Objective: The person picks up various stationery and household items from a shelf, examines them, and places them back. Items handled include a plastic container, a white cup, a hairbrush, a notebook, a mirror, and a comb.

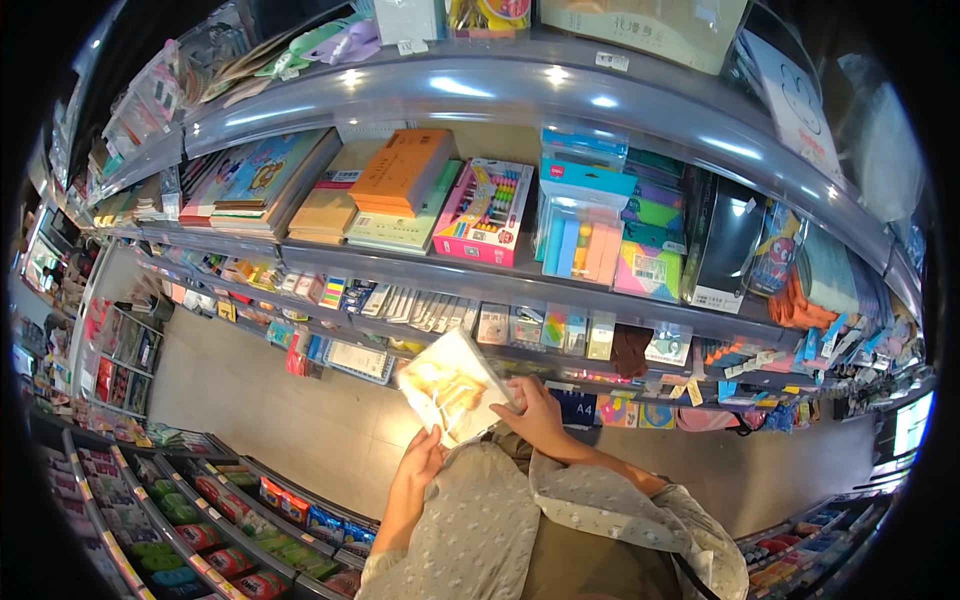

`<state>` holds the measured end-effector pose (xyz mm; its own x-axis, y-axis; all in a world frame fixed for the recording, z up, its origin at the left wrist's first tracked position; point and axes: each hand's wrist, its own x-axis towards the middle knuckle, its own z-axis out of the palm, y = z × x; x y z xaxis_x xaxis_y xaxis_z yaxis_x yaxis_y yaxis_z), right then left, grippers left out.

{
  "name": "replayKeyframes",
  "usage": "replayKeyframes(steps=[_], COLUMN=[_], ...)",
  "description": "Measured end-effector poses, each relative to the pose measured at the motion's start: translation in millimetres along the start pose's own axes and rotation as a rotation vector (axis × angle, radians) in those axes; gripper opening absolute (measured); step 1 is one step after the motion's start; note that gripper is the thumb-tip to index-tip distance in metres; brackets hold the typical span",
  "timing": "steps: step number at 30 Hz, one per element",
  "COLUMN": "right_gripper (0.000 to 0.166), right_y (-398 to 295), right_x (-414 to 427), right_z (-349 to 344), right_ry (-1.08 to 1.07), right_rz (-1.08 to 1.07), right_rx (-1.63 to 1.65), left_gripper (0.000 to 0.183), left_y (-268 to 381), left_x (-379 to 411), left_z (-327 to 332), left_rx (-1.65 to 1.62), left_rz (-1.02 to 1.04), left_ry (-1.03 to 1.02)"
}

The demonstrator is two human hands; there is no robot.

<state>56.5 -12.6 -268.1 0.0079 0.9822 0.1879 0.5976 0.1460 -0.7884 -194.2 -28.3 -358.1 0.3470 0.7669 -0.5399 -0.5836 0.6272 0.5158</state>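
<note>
A flat, square, light-coloured package (pixel 452 384) is held in front of my body, tilted and glaring brightly under a light. My left hand (pixel 425 456) grips its lower edge. At its right edge, my right hand (pixel 536 416) holds it with the thumb on top. Beyond the package runs a shelf with small boxed and packaged stationery (pixel 493 324). On the shelf above lie orange paper booklets (pixel 401 171), a pink box with a picture of coloured beads (pixel 485 210) and a blue-topped clear pack (pixel 581 225).
Grey shelf edges (pixel 480 271) curve across the view in front of me. Picture books (pixel 255 176) are stacked at left, and orange-and-blue cloth goods (pixel 817 285) lie at right. Behind me at lower left, low shelves hold bagged goods (pixel 199 536). A tiled floor (pixel 300 405) shows between.
</note>
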Motion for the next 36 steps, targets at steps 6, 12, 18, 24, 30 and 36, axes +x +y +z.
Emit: replayKeyframes(steps=[6,12,18,24,30,36], right_gripper=[0.049,0.025,0.023,0.022,0.02,0.022], right_y=[-25.6,-91.8,-132.7,-186.9,-226.4,-245.7], right_x=[8.2,23.9,22.3,35.3,83.9,139.3], right_z=[-11.5,-86.4,-166.7,-285.1,-373.9,-374.8], right_ry=[-0.417,-0.254,0.052,0.606,1.044,0.957], right_rz=[0.091,-0.27,-0.301,-0.484,-0.767,-0.743], right_rx=[0.724,0.379,0.296,0.029,-0.337,-0.253], left_gripper=[0.054,0.051,0.035,0.048,0.032,0.028], left_y=[7.7,28.6,49.3,51.0,58.3,68.5], left_x=[-46.1,-59.9,-65.2,-59.9,-58.9,-52.9], left_z=[42.2,134.7,215.6,241.2,220.9,186.2], left_rx=[-0.019,0.133,0.659,0.895,1.003,1.013], left_rz=[0.401,0.461,0.296,0.585,0.536,0.515], left_ry=[-0.154,-0.28,-0.352,-0.695,-0.676,-0.559])
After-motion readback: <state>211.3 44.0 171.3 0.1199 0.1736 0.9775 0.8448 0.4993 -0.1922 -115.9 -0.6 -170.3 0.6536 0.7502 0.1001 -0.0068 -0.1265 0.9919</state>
